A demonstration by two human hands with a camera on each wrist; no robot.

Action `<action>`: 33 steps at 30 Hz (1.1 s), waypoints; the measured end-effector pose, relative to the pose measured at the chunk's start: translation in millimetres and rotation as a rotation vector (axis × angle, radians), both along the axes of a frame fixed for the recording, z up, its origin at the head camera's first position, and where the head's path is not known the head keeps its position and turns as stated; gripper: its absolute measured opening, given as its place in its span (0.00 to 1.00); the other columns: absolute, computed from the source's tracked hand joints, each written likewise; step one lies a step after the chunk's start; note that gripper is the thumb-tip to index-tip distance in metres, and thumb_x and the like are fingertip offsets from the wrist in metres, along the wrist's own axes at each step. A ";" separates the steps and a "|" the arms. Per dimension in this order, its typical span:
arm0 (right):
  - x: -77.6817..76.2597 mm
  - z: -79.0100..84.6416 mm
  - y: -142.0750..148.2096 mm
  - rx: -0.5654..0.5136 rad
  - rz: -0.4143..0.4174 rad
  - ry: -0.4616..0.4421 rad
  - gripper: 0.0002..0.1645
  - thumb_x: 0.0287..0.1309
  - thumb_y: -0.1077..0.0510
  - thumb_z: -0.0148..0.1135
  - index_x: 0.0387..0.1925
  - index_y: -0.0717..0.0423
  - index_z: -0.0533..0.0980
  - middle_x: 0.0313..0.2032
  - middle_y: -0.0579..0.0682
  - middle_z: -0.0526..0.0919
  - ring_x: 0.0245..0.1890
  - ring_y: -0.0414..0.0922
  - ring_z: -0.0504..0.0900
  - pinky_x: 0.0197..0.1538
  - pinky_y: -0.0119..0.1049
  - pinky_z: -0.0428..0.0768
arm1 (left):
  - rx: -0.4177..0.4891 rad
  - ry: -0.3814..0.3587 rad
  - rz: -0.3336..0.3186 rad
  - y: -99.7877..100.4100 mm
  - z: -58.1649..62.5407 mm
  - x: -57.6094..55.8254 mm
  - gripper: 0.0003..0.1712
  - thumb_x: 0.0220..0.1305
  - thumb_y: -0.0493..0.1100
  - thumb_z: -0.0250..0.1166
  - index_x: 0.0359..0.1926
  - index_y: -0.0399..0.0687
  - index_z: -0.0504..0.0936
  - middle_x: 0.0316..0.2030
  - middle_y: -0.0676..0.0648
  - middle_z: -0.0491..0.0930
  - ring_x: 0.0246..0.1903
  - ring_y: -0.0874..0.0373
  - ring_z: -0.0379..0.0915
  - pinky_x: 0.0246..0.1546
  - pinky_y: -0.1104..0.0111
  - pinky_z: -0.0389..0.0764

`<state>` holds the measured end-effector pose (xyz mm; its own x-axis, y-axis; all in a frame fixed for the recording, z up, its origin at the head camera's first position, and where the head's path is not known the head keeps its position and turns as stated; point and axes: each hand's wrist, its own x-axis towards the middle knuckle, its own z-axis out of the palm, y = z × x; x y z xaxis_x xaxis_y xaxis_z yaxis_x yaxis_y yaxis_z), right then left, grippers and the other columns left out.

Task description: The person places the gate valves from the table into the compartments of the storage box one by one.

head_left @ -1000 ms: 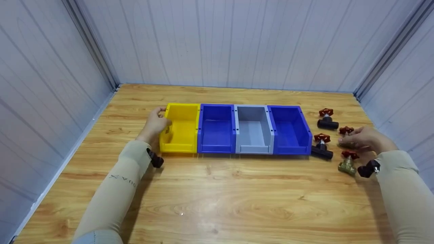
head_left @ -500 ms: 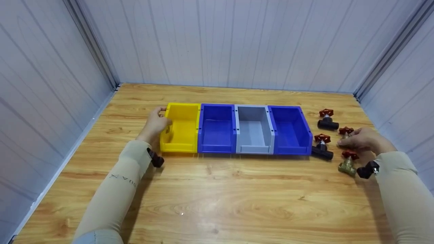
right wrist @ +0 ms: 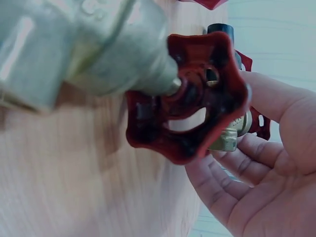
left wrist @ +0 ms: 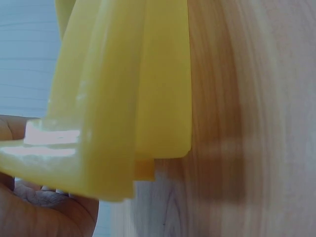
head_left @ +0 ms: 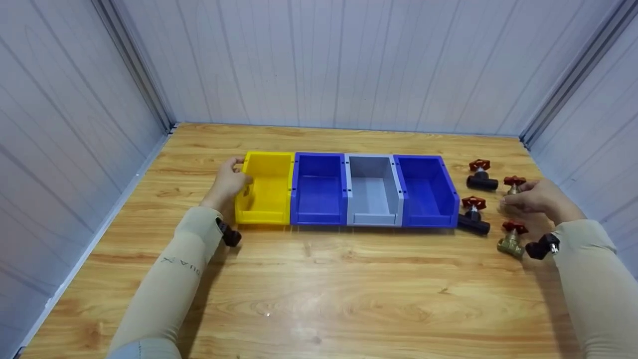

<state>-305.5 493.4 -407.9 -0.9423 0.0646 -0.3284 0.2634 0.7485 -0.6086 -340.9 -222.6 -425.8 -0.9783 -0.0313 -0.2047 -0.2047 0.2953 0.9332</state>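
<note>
My left hand (head_left: 229,183) grips the left wall of the yellow bin (head_left: 269,218), the leftmost in a row. In the left wrist view that bin (left wrist: 113,98) fills the upper left, with the hand (left wrist: 44,212) around its edge. On the far right, my right hand (head_left: 541,199) pinches a brass gate valve with a red handwheel (head_left: 514,181); its lower body is partly hidden by the fingers. A second brass valve (head_left: 511,244) lies just in front of this hand. That valve's red handwheel (right wrist: 190,98) looms large in the right wrist view, partly covering the held valve (right wrist: 228,139).
Right of the yellow bin stand a blue bin (head_left: 319,219), a grey bin (head_left: 374,219) and another blue bin (head_left: 431,222), side by side. Two black valves with red handwheels, one farther back (head_left: 482,182) and one nearer (head_left: 473,225), lie beside them. White panels (head_left: 319,65) enclose the table.
My right hand has shifted the brass valve slightly back, away from the nearer brass one. The left hand and the bins have stayed in place.
</note>
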 end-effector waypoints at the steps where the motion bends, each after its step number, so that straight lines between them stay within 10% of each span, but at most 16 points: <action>1: 0.1 0.5 -0.2 0.008 0.000 0.007 0.25 0.70 0.44 0.72 0.35 0.62 0.75 0.30 0.57 0.80 0.32 0.47 0.79 0.42 0.40 0.81 | 0.000 0.001 0.001 -0.2 0.1 0.1 0.39 0.70 0.29 0.56 0.80 0.42 0.64 0.73 0.35 0.68 0.64 0.46 0.65 0.64 0.55 0.72; 8: -3.4 2.6 -7.0 -0.027 -0.044 0.082 0.24 0.70 0.45 0.72 0.32 0.54 0.68 0.30 0.48 0.74 0.33 0.44 0.73 0.43 0.43 0.75 | 0.008 0.002 0.004 -0.7 0.4 0.4 0.38 0.69 0.29 0.57 0.79 0.43 0.65 0.73 0.37 0.69 0.62 0.47 0.65 0.60 0.58 0.72; 10: -4.0 4.0 -8.8 -0.034 -0.061 0.094 0.29 0.71 0.44 0.71 0.51 0.66 0.75 0.48 0.65 0.80 0.46 0.52 0.79 0.53 0.49 0.80 | 0.008 -0.001 0.005 -0.8 0.1 0.2 0.38 0.69 0.29 0.57 0.79 0.43 0.65 0.73 0.37 0.69 0.62 0.47 0.65 0.60 0.58 0.72; 15: -4.5 10.9 -12.1 -0.060 -0.089 0.086 0.62 0.73 0.41 0.69 0.82 0.77 0.47 0.81 0.80 0.50 0.77 0.72 0.62 0.77 0.66 0.66 | 0.026 -0.015 0.019 1.2 0.0 -1.8 0.38 0.69 0.28 0.57 0.79 0.44 0.66 0.71 0.37 0.69 0.59 0.48 0.66 0.56 0.60 0.73; 24: -5.1 23.7 -20.7 -0.049 -0.095 0.109 0.62 0.73 0.38 0.67 0.84 0.74 0.47 0.81 0.77 0.56 0.71 0.65 0.72 0.70 0.49 0.78 | 0.018 -0.031 0.001 3.8 1.6 -2.9 0.41 0.69 0.28 0.56 0.82 0.44 0.62 0.73 0.36 0.69 0.64 0.45 0.68 0.64 0.55 0.73; 33: -8.1 35.6 -32.6 -0.057 -0.128 0.175 0.60 0.71 0.39 0.70 0.82 0.75 0.54 0.73 0.72 0.66 0.35 0.26 0.77 0.40 0.21 0.79 | 0.025 -0.027 -0.006 4.3 1.9 -1.0 0.41 0.71 0.29 0.55 0.83 0.47 0.60 0.74 0.36 0.70 0.65 0.46 0.69 0.64 0.56 0.73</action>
<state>-313.6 460.8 -372.3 -0.9707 0.1728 -0.1670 0.2402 0.6786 -0.6941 -341.9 -218.3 -424.0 -0.9726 -0.0203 -0.2314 -0.2280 0.2735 0.9345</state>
